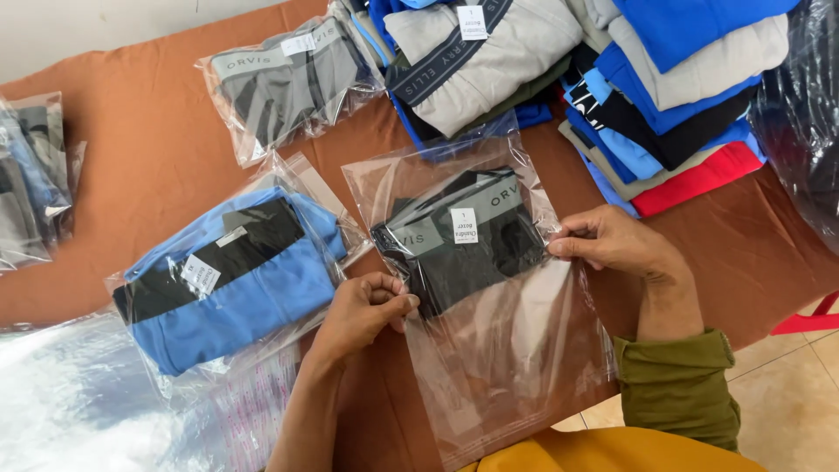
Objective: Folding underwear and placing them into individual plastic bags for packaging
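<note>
The brown table (166, 140) fills most of your view, and everything else lies on it. At the far edge sits a big heap of folded clothes (664, 79) in blue, grey, black and red, unbagged and stacked loosely. At the near left lies a pile of empty clear bags (70, 411), shiny and flat. Just left of your hands rests a bagged blue garment (236, 280) with a black waistband and a small white label. Beyond it, further back, lies a bagged grey garment (288, 83), and at the far left edge more bagged pieces (31, 175) are partly cut off.

In front of you, in the middle, lies the clear plastic bag (489, 306) you are handling. It is long, wrinkled and see-through, its near end hanging over the table's edge towards you. Inside its far half sits a folded black garment (463, 249) with a grey waistband, and a small white sticker (464, 225) shows on top of it.

Your left hand (363, 315) pinches the bag's left edge beside the garment, fingers curled tight. Your right hand (616, 245) pinches the right edge at about the same level, thumb and fingertips pressed together on the plastic. Its sleeve is olive green.
</note>
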